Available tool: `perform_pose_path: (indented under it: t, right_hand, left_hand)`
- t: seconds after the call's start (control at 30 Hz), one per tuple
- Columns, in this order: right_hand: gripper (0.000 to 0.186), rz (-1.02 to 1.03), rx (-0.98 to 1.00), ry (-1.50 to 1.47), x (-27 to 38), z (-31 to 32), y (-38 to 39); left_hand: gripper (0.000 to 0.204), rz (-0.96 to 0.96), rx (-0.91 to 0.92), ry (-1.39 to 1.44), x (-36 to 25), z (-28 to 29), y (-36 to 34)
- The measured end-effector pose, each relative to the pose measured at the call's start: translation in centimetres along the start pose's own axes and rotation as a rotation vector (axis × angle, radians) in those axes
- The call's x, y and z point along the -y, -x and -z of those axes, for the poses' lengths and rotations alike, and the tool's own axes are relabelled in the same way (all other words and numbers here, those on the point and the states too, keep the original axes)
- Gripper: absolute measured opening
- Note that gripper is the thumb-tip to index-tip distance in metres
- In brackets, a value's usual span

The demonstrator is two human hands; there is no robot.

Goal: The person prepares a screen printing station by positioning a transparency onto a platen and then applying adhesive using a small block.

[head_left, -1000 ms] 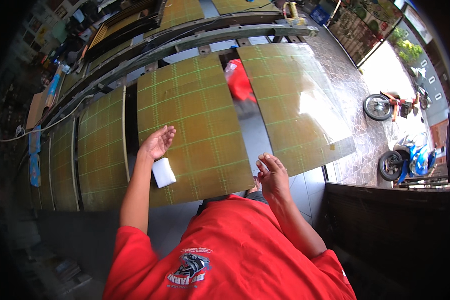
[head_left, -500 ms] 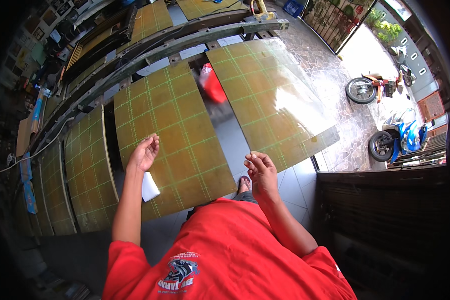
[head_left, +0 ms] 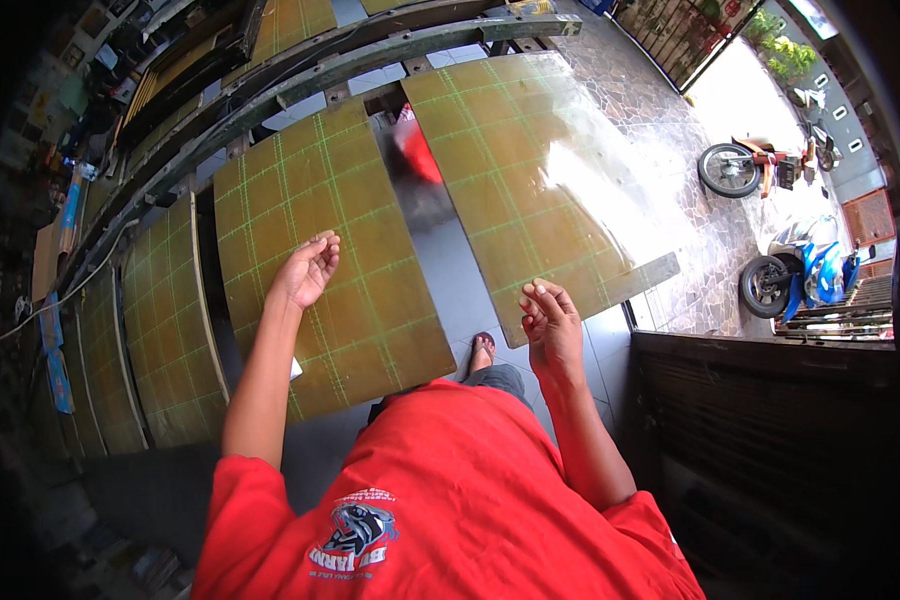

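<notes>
My right hand (head_left: pixel 550 310) is closed in a pinch over the near edge of the right-hand board (head_left: pixel 485 205), which is olive-brown with bright green grid lines. A shiny clear plastic sheet (head_left: pixel 580 195) lies over that board, and my fingers seem to grip its near edge, though the film is hard to see there. My left hand (head_left: pixel 310 270) hovers over the middle board (head_left: pixel 355 290), fingertips pressed together; what they hold, if anything, I cannot make out. A small white object (head_left: pixel 296 369) on that board is mostly hidden by my left forearm.
More gridded boards (head_left: pixel 170 310) line up at the left. A dark metal rail (head_left: pixel 400 67) runs along the far side. Between the two nearer boards a gap shows the floor and a red thing (head_left: pixel 417 150). Two motorbikes (head_left: pixel 815 275) stand at the right, beyond a dark slatted panel (head_left: pixel 740 400).
Both hands have moved slightly right and away from me, still pinched. The view has shifted, so the boards sit higher in it. My left forearm now covers most of the white object.
</notes>
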State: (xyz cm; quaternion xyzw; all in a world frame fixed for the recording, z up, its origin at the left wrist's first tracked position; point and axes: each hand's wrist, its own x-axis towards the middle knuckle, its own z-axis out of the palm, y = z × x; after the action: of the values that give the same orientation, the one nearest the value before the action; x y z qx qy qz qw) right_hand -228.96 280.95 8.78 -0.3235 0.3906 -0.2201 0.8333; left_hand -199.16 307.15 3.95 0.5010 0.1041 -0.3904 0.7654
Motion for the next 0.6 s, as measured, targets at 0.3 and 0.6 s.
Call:
perform_pose_path:
  t: [0.3, 0.6]
  right_hand:
    - [0.017, -0.009, -0.012, -0.020, 0.8, 2.9, -2.5]
    - [0.019, -0.060, -0.086, -0.038, 0.9, 4.3, -3.6]
  left_hand:
    - [0.020, 0.019, 0.030, -0.005, 1.6, -2.5, -2.1]
    - [0.019, 0.044, -0.004, -0.029, 3.3, -3.8, -3.1]
